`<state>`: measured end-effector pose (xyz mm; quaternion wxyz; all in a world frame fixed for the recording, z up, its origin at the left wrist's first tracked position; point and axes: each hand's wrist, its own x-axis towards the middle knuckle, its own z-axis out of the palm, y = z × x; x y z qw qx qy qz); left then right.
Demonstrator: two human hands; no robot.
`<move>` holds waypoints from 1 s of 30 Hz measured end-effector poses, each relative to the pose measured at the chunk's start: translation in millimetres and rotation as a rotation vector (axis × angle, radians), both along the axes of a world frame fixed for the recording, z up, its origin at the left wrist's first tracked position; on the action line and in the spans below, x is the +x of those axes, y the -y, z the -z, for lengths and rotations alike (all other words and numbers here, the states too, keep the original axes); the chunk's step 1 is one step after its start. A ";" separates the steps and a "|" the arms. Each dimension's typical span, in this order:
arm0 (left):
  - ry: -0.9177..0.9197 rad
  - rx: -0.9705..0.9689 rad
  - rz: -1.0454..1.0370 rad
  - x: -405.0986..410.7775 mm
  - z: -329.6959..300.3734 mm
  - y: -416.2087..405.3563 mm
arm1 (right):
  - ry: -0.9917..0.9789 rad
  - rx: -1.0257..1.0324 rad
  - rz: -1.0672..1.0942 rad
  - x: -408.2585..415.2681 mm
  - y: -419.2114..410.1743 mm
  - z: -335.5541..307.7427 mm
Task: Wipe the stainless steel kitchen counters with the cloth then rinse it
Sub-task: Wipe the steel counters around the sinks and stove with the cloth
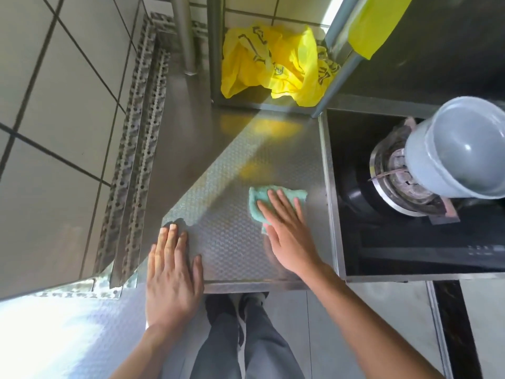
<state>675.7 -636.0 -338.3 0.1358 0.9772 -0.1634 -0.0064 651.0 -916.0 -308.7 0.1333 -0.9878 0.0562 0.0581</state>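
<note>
A textured stainless steel counter (224, 165) fills the middle of the view. On its right part lies a small teal cloth (258, 199). My right hand (287, 228) presses flat on the cloth, fingers spread and pointing away from me. My left hand (172, 274) rests flat and empty on the counter's front left edge, fingers together.
A yellow plastic bag (276, 64) lies at the back of the counter between metal posts. A black gas hob (382, 242) with a grey pot (459, 151) on its burner adjoins the counter's right edge. A tiled wall (54, 132) stands to the left. My legs show below the front edge.
</note>
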 end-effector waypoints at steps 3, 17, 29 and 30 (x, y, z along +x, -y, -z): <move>0.007 -0.001 0.004 0.4 -1.2 0.9 | -0.040 -0.050 -0.209 -50.4 16.3 2.5; 0.001 0.036 0.011 1.2 -3.4 3.1 | 0.060 0.030 -0.167 51.5 -75.6 3.8; -0.032 0.059 0.023 0.7 -3.6 2.1 | 0.017 -0.016 0.089 130.0 18.9 -0.8; -0.034 0.061 0.023 1.1 -4.0 2.3 | 0.030 -0.016 0.194 149.3 1.9 0.0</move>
